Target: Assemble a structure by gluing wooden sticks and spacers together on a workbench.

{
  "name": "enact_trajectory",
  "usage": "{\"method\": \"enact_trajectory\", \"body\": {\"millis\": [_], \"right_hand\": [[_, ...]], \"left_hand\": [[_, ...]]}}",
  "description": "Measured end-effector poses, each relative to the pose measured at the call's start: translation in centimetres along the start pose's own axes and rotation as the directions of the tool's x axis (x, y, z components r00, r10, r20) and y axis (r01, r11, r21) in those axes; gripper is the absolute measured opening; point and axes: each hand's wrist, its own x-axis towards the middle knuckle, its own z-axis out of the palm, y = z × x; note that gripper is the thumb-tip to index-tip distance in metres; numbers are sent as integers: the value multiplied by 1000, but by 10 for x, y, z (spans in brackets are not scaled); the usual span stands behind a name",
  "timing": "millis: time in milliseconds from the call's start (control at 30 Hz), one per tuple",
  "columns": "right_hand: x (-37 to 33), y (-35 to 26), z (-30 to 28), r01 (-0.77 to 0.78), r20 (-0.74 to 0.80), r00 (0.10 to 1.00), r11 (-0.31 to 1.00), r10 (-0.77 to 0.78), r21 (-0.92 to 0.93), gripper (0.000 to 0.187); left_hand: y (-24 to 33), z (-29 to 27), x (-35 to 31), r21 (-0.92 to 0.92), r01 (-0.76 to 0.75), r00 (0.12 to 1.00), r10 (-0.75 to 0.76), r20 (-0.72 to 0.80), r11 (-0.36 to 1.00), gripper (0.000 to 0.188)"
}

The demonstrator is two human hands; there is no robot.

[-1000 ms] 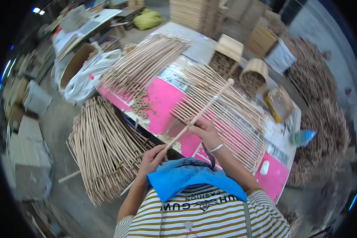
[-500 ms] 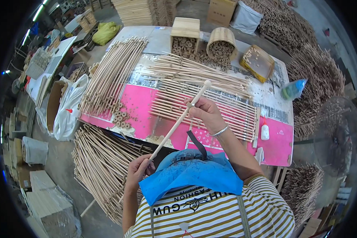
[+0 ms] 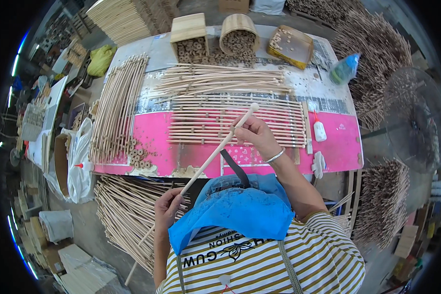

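A long pale wooden stick (image 3: 208, 162) with a round knob at its upper end slants across in front of me. My left hand (image 3: 168, 205) is closed around its lower part, close to the blue apron (image 3: 235, 210). Higher up, my right hand (image 3: 256, 136) pinches the stick below the knob, where a small wooden ring seems to sit, partly hidden by the fingers. Beneath the right hand a row of similar knobbed sticks (image 3: 196, 125) with rings lies across the pink table (image 3: 154, 128). Behind that row is a looser pile of sticks (image 3: 220, 78).
A bundle of sticks (image 3: 117, 108) lies at the table's left, near loose rings (image 3: 138, 156). At the back stand a wooden box (image 3: 188, 25), a round tub (image 3: 239, 23) and a yellow tray (image 3: 299, 60). A glue bottle (image 3: 319, 130) stands right; a fan (image 3: 410, 120) is beyond.
The view has shifted, so the table's things sit farther left and higher in the picture. Both hands keep their hold on the same stick, in nearly the same pose.
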Motion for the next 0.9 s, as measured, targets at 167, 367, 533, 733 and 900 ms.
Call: {"method": "enact_trajectory", "body": {"millis": [167,367,533,733,900], "right_hand": [[-26,-5,-11,24,-22,999,996,-23,84,40],[-46,9,-33,25,-209,978,999,-29,-20,28],[-67,10,-41,23,-220,976,995,-1,102,42],[-83,36,-57,-88,-416,905,996,89,20,27],[-96,42,-58,32,-430,902,992,22,118,31]], "left_hand": [[10,9,12,91,-16,999,13,39,996,21],[18,20,29,194,-75,994,57,95,978,19],[14,24,43,264,-77,989,40,143,961,19],[10,30,59,355,-111,978,38,205,928,19],[4,31,76,349,-90,968,-1,252,933,19]]}}
